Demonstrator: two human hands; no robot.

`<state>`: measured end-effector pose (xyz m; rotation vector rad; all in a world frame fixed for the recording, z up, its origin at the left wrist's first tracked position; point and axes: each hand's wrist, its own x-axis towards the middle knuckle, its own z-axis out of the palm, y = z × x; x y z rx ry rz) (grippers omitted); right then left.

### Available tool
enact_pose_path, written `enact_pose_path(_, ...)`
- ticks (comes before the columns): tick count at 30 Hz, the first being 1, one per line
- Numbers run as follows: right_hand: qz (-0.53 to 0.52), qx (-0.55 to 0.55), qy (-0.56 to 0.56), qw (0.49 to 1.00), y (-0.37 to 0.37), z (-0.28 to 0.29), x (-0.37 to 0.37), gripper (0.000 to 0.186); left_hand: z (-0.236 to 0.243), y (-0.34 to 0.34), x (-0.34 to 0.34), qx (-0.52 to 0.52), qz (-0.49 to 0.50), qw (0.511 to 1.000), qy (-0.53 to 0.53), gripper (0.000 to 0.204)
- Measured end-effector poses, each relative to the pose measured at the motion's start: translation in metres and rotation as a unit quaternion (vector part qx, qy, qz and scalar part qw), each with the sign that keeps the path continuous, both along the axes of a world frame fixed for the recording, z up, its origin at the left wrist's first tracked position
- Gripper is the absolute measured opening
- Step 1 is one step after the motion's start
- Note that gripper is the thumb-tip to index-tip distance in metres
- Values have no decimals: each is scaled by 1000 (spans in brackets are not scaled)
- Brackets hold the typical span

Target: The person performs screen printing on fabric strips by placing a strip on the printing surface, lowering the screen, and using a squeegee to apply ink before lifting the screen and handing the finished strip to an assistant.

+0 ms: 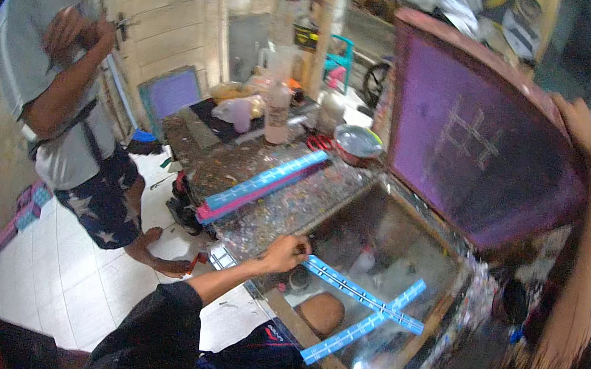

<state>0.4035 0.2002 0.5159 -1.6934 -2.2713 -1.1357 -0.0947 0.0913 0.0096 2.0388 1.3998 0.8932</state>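
My left hand (287, 254) is closed, pinching the near-left end of a blue patterned strip (363, 294) over a glass panel (394, 237). A second blue strip (341, 336) lies slantwise on the glass, and the two cross near their right ends. At the upper right, my right hand (578, 124) grips the top edge of a screen-printing frame (486, 137). The frame is tilted up behind the glass, its purple mesh showing a pale cross-hatched pattern. Under the glass, a rounded shape and other items show dimly.
A stack of blue and pink strips (264, 187) lies on the paint-spattered table (275, 220) left of the glass. Behind it stand a plastic bottle (276, 117), red-handled scissors (319, 143) and a metal bowl (357, 144). Another person (74, 83) stands at the left on white tiles.
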Motion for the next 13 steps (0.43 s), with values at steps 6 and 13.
enact_pose_path(6, -23, 14, 89, 996, -6, -1, 41, 38, 139, 135, -96, 89, 1, 990, 105, 24)
enact_pose_path(13, -100, -14, -4, 995, 14, -9, 21, 46, 198, 153, -166, 206, 233, 827, 468, 31)
